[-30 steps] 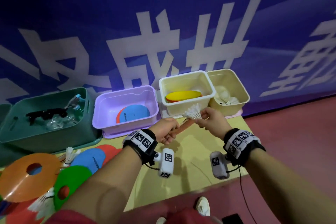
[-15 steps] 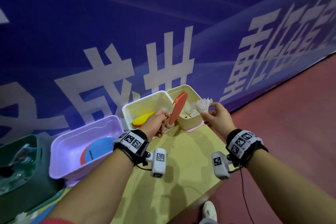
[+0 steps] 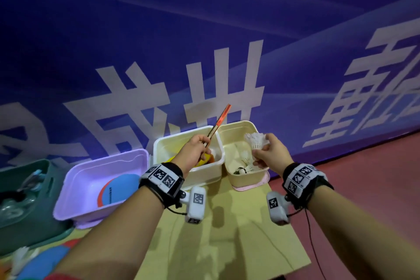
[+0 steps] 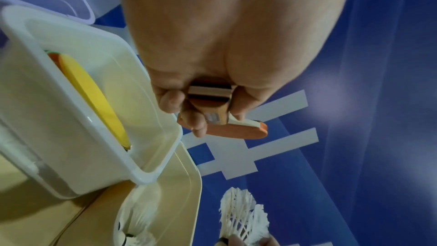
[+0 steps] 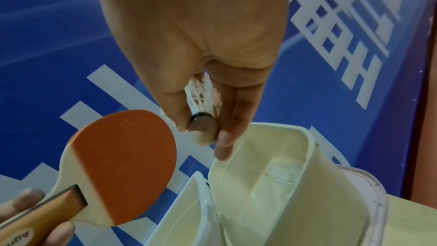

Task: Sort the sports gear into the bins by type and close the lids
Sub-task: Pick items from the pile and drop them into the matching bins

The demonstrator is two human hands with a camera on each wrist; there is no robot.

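Observation:
My left hand (image 3: 201, 146) grips the wooden handle of a red table tennis paddle (image 3: 221, 118), blade tilted up and to the right over the white bin (image 3: 204, 176). A yellow paddle (image 4: 94, 100) lies in that bin on an orange one. My right hand (image 3: 261, 154) pinches a white shuttlecock (image 3: 255, 140) by its cork, feathers pointing up-left, above the beige bin (image 3: 247, 180). Several shuttlecocks (image 3: 245, 159) lie in the beige bin. The wrist views show the red paddle (image 5: 125, 166) and the pinched shuttlecock (image 5: 203, 98) close together.
A purple bin (image 3: 75, 200) holding a blue disc (image 3: 118, 188) stands left of the white bin, then a green bin (image 3: 45, 227) with goggles. Loose discs and shuttlecocks (image 3: 22, 257) lie at the table's near left. The blue banner wall is right behind the bins.
Both hands have moved forward from the table's front to above the bins. The paddle swung up from lying low to tilted upright; the shuttlecock travelled to over the beige bin.

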